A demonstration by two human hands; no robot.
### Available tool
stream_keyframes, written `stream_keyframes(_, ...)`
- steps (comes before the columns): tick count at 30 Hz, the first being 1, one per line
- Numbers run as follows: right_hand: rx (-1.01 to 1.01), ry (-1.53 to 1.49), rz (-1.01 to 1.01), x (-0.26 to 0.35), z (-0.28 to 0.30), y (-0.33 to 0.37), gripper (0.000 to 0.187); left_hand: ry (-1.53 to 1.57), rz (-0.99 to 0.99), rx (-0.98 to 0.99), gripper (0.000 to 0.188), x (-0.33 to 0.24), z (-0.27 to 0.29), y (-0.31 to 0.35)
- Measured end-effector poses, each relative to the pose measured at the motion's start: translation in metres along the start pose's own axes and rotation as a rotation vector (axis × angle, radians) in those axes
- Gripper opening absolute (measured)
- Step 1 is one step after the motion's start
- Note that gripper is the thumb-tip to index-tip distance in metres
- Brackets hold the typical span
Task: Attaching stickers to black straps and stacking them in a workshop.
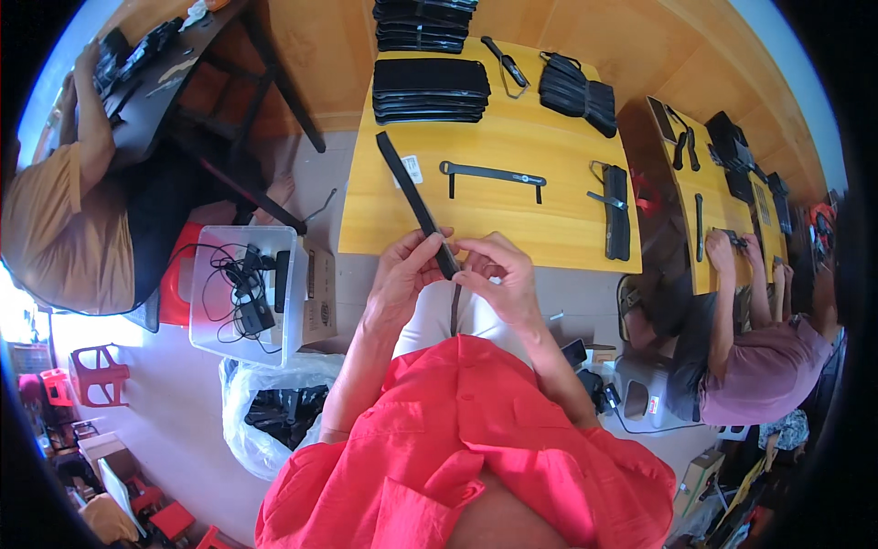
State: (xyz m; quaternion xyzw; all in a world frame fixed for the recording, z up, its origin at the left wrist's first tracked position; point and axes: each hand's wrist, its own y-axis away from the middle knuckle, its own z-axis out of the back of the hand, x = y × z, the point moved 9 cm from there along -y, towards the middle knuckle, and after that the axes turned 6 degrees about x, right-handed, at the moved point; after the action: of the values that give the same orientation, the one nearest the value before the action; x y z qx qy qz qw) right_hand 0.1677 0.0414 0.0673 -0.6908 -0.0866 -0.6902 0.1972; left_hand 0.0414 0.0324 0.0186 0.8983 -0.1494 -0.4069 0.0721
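Observation:
A long, narrow black strip (407, 188) slants up and away over the near edge of the yellow table, its exact kind unclear. Both hands have its lower end. My left hand (398, 274) pinches it from the left, thumb on top. From the right, my right hand (505, 279) has fingers and thumb closed at the bottom end. A thin dark band (455, 311) hangs below that end. Beyond the hands lies a dark strap with a ring end and two short tabs (494, 174). A small white label (410, 170) is partly behind the strip.
Black flat folded pieces (430, 91) are stacked on the yellow table (384, 224), with bundles (578, 94) and a rolled black piece (617, 215) rightward. A clear bin (197, 316) of cables and a plastic bag (242, 425) stand left. Co-workers sit on either side.

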Motion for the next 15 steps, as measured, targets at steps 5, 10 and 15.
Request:
stream_keyframes(5, 0.021, 0.021, 0.150, 0.027, 0.023, 0.005, 0.030, -0.114, 0.005, 0.126, 0.027, -0.005, -0.038, -0.005)
stream_keyframes(10, 0.014, 0.019, 0.122, 0.032, 0.036, 0.010, 0.027, -0.137, -0.002, 0.139, 0.029, -0.004, -0.056, -0.005)
stream_keyframes(15, 0.003, -0.144, 0.112, 0.030, 0.046, 0.009, 0.027, -0.131, 0.020, 0.154, 0.030, -0.001, -0.065, -0.007)
